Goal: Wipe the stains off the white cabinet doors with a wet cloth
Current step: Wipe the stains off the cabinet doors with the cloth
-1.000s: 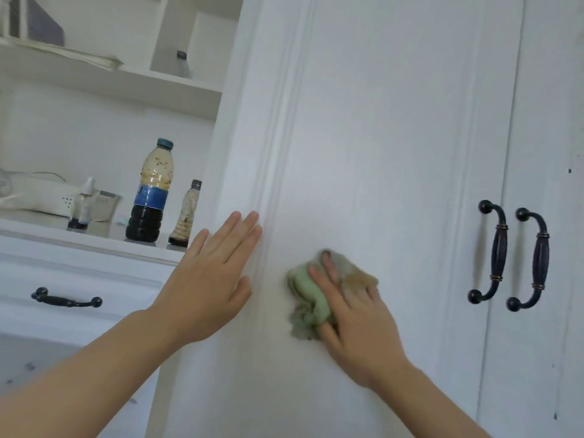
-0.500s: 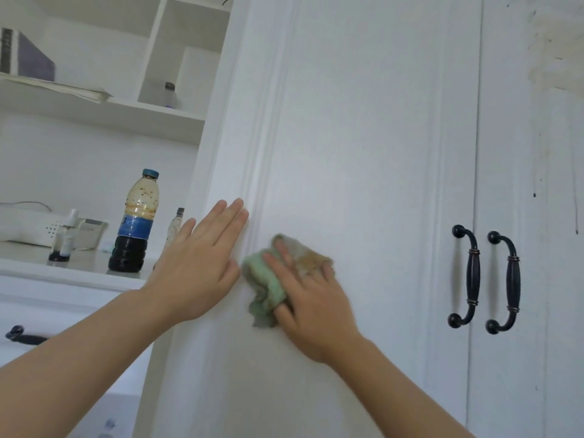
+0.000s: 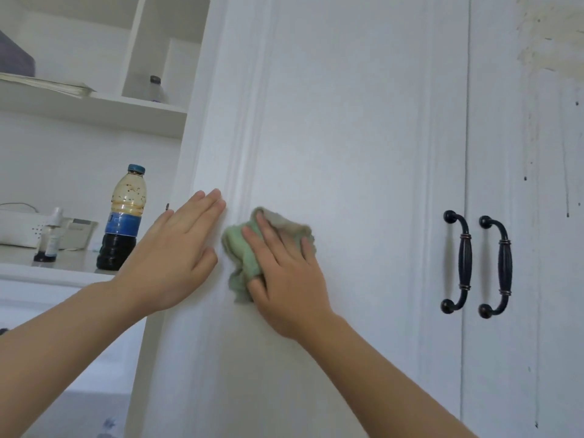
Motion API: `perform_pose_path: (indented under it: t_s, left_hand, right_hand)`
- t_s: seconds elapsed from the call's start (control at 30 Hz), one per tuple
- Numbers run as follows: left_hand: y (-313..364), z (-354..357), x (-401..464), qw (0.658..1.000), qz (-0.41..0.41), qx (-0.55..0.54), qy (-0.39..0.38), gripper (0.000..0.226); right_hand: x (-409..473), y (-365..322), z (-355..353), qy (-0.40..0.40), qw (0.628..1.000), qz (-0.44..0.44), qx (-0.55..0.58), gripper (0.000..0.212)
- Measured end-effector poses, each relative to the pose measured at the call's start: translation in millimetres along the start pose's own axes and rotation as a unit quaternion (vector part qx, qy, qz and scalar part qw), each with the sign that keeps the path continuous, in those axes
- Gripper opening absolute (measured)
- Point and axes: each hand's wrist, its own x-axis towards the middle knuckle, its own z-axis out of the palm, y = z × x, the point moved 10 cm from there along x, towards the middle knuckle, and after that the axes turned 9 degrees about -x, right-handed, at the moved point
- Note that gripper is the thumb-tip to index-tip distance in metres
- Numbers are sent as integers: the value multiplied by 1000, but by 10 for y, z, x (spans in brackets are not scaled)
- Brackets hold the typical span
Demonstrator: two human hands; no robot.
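Clearly the stains [image 3: 551, 36] lie up and far right of both hands, nearer the right hand [image 3: 284, 276] pressing the cloth [image 3: 241, 251] with straight fingers, while the left hand [image 3: 177, 248] rests flat and holds nothing.

right hand [image 3: 286, 279] pressing green cloth [image 3: 241, 254] on cabinet door [image 3: 347, 121], left hand [image 3: 172, 254] flat

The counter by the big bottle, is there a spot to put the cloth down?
Little room shows. The counter holds a white box, a small bottle and the big bottle close together. Bare patches: the front strip before them, and a gap between the two bottles. The left hand hides the counter's right end.
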Motion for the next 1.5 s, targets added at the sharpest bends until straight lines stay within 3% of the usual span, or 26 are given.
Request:
perform_pose_path:
  t_s: [0.1,0.23,0.3,0.37,0.5,0.6,0.7,0.83,0.9,1.03,1.23,1.3,1.5]
  left_hand:
    - [44,63,-41,1000,7,8,-25,73]
    - [91,78,-19,999,2,1,-32,78]
    - [78,97,-15,999,-8,-2,-36,80]
    - [79,139,-43,999,-16,-6,-38,80]
    - [99,239,-223,999,-7,5,-54,76]
    - [59,176,-374,997,19,30,-62,69]
    - [-165,21,-492,998,-1,40,-53,68]
    - [-360,-48,-578,997,-20,51,-48,67]
    - [-369,-39,-619,997,-11,52,-51,65]
    - [-432,29,-813,998,-16,33,-57,62]
    - [-434,168,-1150,996,-40,16,-79,61]
    - [-380,221,-1227,996,-28,23,-83,62]
    - [-387,446,-1465,992,-75,-28,-93,68]
  right_hand:
    - [-123,491,-190,15,998,43,-41,67]
    - [-174,1626,-567,42,962,271,18,73]
    - [-192,1726,-634,69,944,321,45,74]
    - [-236,1431,-464,58,953,296,39,74]
    - [-692,54,190,-32,998,15,-48,70]
    - [-1017,-268,428,-95,992,-71,-45,63]
    - [-595,-160,265,-61,994,-62,-64,67]
    - [370,73,-108,-12,997,79,-20,65]
    - [505,46,-110,8,994,106,-15,62]
    - [-68,-483,306,16,998,31,-57,65]
    - [-1396,-994,964,-149,980,-101,-85,64]
    - [-1319,-946,910,-139,978,-124,-89,63]
    - [-194,-531,377,-29,997,46,-48,70]
